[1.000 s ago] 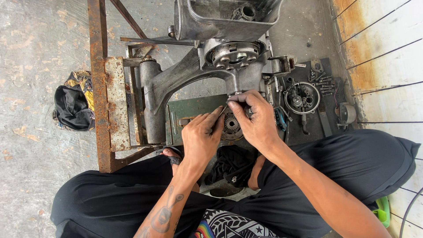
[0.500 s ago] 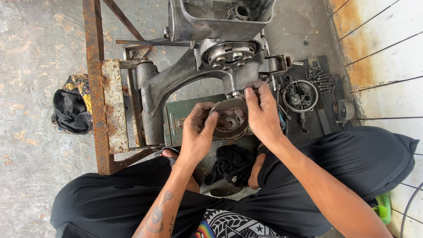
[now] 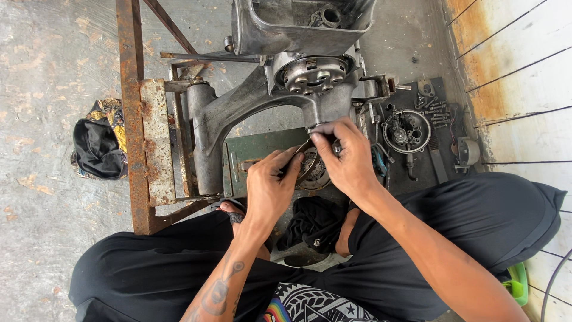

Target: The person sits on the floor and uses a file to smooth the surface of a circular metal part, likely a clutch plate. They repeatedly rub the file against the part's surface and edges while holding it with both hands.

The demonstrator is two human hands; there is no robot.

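While both hands pinch, round disc sits between.

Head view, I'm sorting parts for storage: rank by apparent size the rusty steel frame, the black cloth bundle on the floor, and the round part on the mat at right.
1. rusty steel frame
2. black cloth bundle
3. round part, smallest

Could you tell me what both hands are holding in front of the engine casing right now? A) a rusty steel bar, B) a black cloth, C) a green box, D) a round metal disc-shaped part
D: the left hand and the right hand grip a round metal disc-shaped part from either side, just below the grey engine casing; the black cloth lies untouched lower down.
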